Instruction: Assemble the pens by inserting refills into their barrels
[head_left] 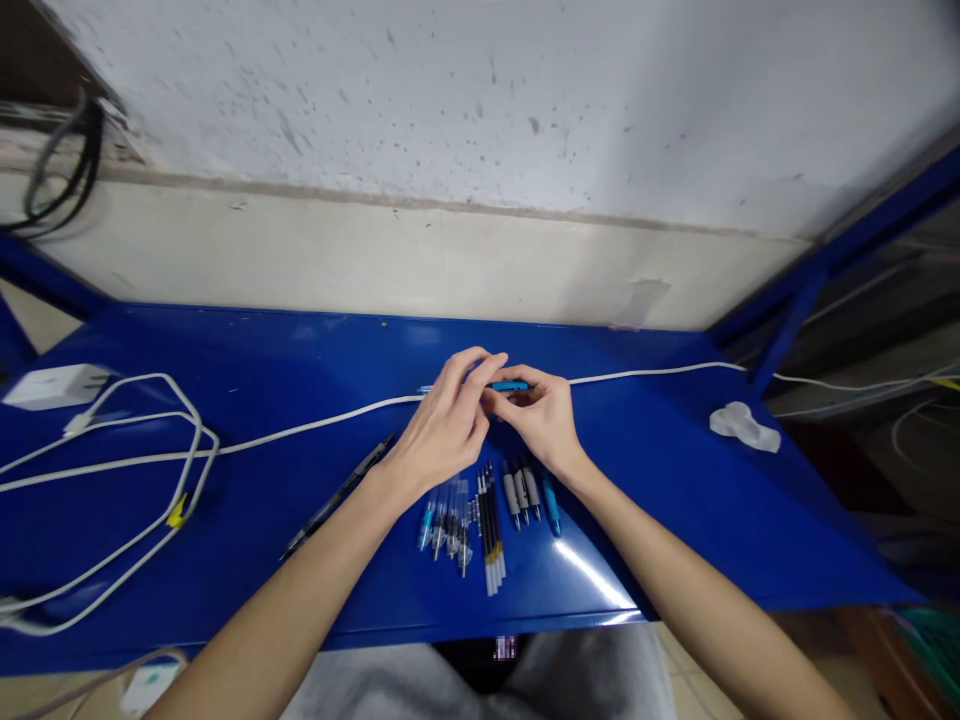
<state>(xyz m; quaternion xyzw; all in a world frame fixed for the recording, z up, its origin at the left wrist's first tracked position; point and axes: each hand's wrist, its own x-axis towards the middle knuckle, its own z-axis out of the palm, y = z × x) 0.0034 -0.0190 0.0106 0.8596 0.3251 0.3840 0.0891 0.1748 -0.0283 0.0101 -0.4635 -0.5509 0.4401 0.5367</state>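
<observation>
My right hand pinches a blue pen above the middle of the blue shelf. Close against it on the left is my left hand, fingers bent over the pen's other side; its fingertips are partly hidden. Below the hands lie several clear pen barrels, several dark refills with pale ends and several grey grip pieces. One blue pen part rests right of the grey ones. A dark pen lies slanted beside my left forearm.
A white cable crosses the blue shelf behind my hands and loops at the left. A white adapter sits far left, a crumpled white piece at right. A wall stands behind.
</observation>
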